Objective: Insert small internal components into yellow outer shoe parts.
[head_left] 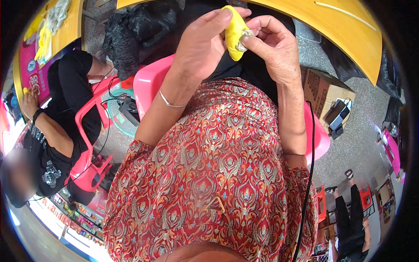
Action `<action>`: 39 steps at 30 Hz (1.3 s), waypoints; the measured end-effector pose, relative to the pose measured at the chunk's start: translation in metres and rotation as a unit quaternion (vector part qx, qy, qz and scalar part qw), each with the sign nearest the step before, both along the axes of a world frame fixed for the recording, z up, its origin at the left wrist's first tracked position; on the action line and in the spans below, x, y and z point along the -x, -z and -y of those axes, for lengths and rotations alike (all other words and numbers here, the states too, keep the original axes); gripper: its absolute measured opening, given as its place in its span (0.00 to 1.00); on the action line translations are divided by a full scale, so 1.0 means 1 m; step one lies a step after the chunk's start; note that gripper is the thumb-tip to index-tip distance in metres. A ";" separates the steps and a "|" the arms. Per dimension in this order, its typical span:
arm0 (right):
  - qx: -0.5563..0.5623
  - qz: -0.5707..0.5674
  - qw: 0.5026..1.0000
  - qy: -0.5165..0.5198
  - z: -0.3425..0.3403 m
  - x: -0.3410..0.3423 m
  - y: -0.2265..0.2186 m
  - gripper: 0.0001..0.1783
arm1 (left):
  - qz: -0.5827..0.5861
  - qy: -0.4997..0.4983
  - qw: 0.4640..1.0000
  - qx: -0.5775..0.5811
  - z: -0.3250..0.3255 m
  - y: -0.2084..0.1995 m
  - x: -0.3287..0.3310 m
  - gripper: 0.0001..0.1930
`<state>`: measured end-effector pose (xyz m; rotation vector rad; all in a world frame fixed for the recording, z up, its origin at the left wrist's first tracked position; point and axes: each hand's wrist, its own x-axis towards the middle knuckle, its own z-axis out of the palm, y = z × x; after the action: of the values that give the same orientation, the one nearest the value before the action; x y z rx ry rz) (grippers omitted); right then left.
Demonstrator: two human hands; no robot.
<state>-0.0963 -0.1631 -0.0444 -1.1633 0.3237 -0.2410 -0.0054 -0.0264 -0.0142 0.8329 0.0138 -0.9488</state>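
- Both hands are up in front of me. My left hand is closed around a soft yellow thing, and my right hand pinches a grey bit at its end with the fingertips.
- I think small, slow pinches work best, holding the yellow thing still.
- A cardboard box sits on the floor by my pink chair; I cannot tell what is inside.

Single head view, fisheye, looking steeply down own torso from close; straight edges bend toward rim.
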 end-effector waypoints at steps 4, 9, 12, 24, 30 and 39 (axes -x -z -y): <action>-0.048 0.025 0.997 -0.049 0.001 -0.001 -0.001 0.13 | 0.033 -0.006 0.999 0.006 0.002 0.010 -0.003 0.19; -0.130 -0.015 0.990 -0.044 0.005 0.000 -0.003 0.14 | -0.030 -0.029 0.998 0.056 0.006 -0.004 0.007 0.16; -0.055 0.009 0.998 -0.029 0.002 0.001 0.002 0.14 | -0.042 -0.034 0.997 0.054 0.006 -0.002 0.010 0.14; 0.024 0.002 0.999 -0.049 0.005 -0.001 -0.009 0.15 | -0.021 -0.055 0.998 0.028 0.012 -0.007 0.011 0.17; 0.022 0.001 0.999 -0.044 0.004 -0.001 -0.003 0.15 | -0.033 -0.045 0.998 0.039 0.016 -0.009 0.016 0.18; 0.070 -0.036 0.990 0.113 -0.005 -0.004 0.008 0.09 | -0.071 -0.032 0.995 0.059 0.012 -0.002 0.028 0.17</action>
<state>-0.0922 -0.1584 -0.0523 -1.2753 0.5113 -0.4263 -0.0337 -0.0387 -0.0118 0.6512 0.1068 -0.9377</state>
